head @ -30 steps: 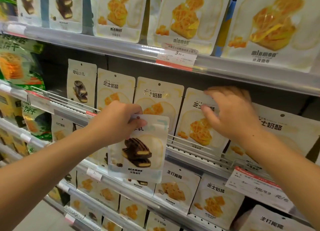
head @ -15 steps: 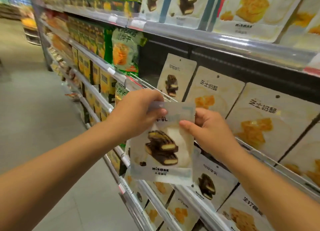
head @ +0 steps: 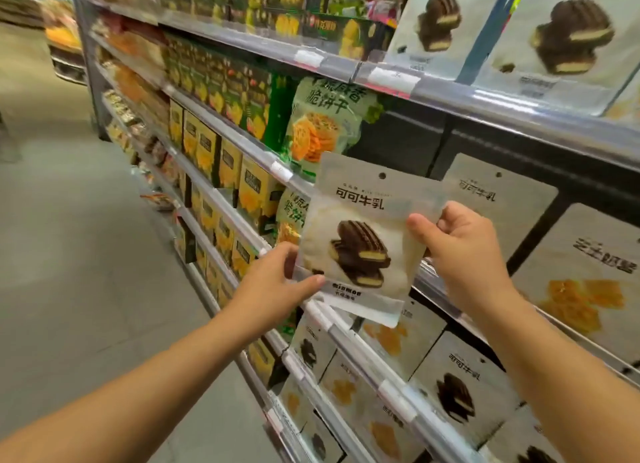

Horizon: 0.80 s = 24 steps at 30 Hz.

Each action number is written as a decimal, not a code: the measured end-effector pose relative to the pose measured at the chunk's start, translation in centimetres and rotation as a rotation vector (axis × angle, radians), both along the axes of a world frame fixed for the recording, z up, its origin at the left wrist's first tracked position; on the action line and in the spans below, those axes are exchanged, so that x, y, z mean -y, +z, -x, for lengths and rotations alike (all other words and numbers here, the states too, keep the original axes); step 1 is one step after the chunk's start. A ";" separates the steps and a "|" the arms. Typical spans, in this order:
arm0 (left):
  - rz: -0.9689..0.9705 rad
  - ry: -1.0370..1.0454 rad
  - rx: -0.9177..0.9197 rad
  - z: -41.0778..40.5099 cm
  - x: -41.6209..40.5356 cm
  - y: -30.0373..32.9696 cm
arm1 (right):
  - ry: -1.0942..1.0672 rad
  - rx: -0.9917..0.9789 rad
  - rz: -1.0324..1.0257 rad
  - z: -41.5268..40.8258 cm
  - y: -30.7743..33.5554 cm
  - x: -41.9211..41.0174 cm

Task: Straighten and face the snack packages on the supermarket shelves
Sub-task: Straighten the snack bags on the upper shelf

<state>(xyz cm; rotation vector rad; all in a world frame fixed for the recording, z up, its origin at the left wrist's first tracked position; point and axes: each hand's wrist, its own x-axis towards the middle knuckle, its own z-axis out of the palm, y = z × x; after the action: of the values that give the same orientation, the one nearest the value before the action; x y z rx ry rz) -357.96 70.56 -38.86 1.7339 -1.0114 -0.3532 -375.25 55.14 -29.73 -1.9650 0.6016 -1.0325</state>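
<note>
Between our two hands sits one snack pack, the cocoa milk pouch (head: 363,234), and we hold it up in the air in front of the shelves. Our left hand (head: 277,282) pinches its bottom left corner, with the thumb on the front and the other fingers tucked behind. Our right hand (head: 460,251) grips its right edge, a bit higher up, with the thumb on the front and the fingers curled behind the pack. So both hands are closed on the same pouch. The pouch stands tall, its long side going up and down, but it leans a little: the top tips away from our left hand and over toward our right. Its picture side faces us, and the hang hole is at the top. Just past our right hand, farther back, stands a twin pouch (head: 498,202) with the same words on it, up on the shelf rail (head: 433,282). That looks like the row where our pouch belongs. It lies behind and to the right of the pouch we hold, so our right hand is the nearer one to it. We think the next move has to go back and right, over the rail, with the pouch kept tall and its picture facing out. Beyond that spot, still farther right of our right hand, stands a cheese pouch (head: 595,275). Under our hands, lower shelves hold more packs.
</note>
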 end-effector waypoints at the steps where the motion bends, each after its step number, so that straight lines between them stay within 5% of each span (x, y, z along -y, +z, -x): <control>1: 0.012 -0.026 -0.003 -0.8 0.8 0.5 | 0.006 0.015 -0.002 -0.7 0.3 0.3; 9: 0.092 -0.102 0.095 -8.1 9.7 4.8 | 0.006 0.114 0.043 -5.3 3.2 5.6; 17: 0.226 -0.125 0.194 -13.5 18.7 7.4 | -0.077 0.143 0.414 -8.9 5.2 11.3; 24: 0.260 -0.228 0.221 -14.5 25.3 6.5 | -0.161 -0.077 0.548 -8.9 5.8 13.4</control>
<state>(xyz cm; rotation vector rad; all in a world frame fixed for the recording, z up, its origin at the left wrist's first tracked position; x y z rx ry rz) -343.42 45.30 -32.36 1.4475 -1.3581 -0.1654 -366.34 41.69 -23.94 -2.4698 0.5653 -1.3299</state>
